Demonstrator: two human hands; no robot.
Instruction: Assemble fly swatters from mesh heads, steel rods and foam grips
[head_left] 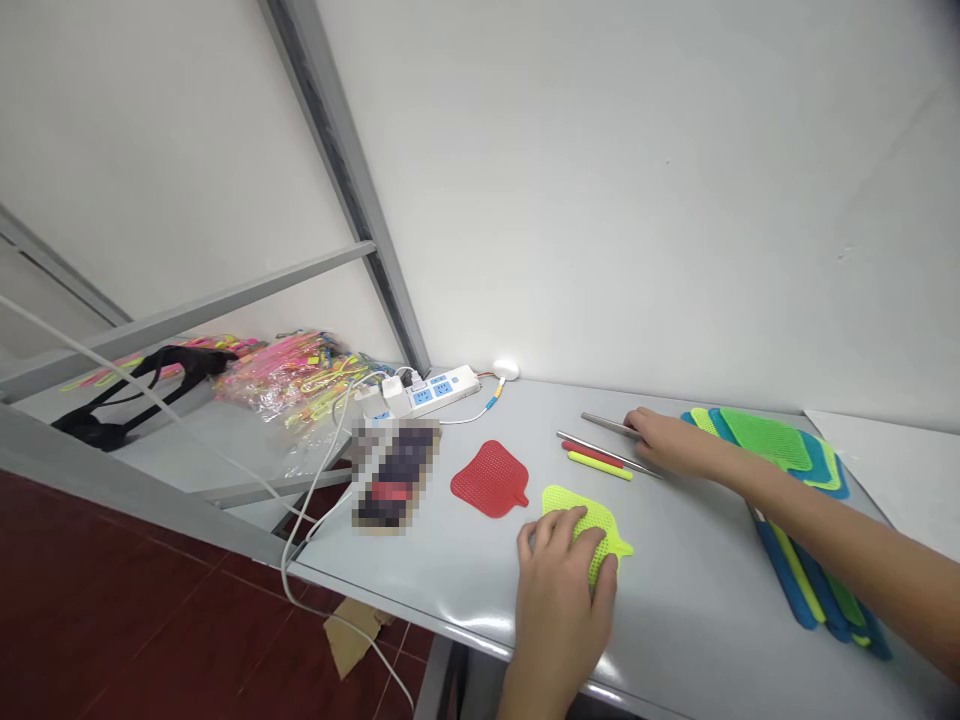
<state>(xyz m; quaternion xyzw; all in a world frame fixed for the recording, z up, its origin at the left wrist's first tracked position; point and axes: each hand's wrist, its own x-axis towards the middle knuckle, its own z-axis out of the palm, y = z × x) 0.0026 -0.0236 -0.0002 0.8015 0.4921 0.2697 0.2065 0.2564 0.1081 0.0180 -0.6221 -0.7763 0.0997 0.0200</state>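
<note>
My left hand (559, 580) lies over a neon-yellow fly swatter head (598, 520), its fingers spread on the mesh. A red fly swatter head (491, 480) lies flat on the table to the left of it. My right hand (664, 440) is closed, with its fingers pinching the right end of a thin metal rod (609, 426). Just below lies a second metal rod (592, 447), and beside it are a red handle (589, 453) and a yellow handle (600, 466). Under my right forearm, a stack of green, blue and yellow fly swatters (769, 440) is partly hidden.
A white power strip (442, 390) with plugs and cables stands against the wall. In front of it is a blurred-out rectangular object (397, 475). Left of the frame post (352, 170) lie plastic-wrapped colourful bundles (292, 370) and a black strap (180, 375). White sheets (892, 460) lie at right.
</note>
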